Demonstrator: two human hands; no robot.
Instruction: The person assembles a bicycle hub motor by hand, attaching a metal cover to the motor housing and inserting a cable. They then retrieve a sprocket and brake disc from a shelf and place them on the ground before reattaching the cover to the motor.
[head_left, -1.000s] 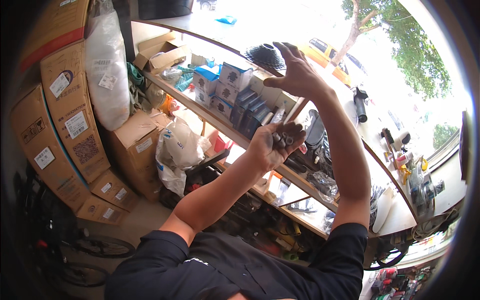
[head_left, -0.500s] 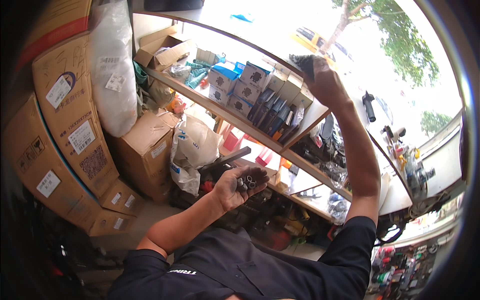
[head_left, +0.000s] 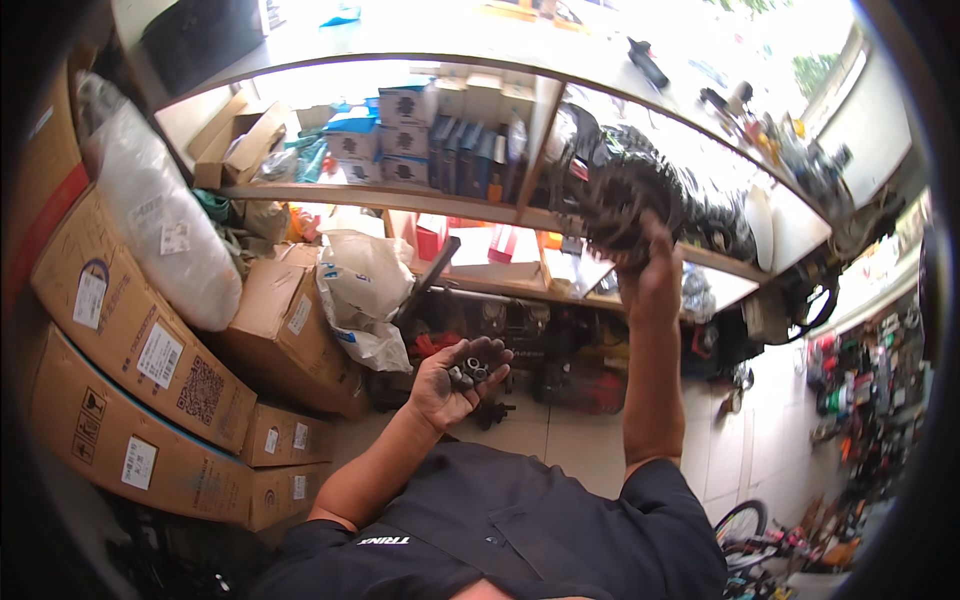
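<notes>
In front of your chest, your left hand (head_left: pixel 455 380) lies palm up, fingers loosely cupped around a few small dark metal parts (head_left: pixel 468 372), the forearm bent in from the lower left. Your right arm stretches straight up, and your right hand (head_left: pixel 652 283) reaches to the middle shelf (head_left: pixel 400 195), its fingers closed on a dark toothed sprocket cluster (head_left: pixel 625 195) at the shelf's edge, beside the stacked boxes (head_left: pixel 405 135).
</notes>
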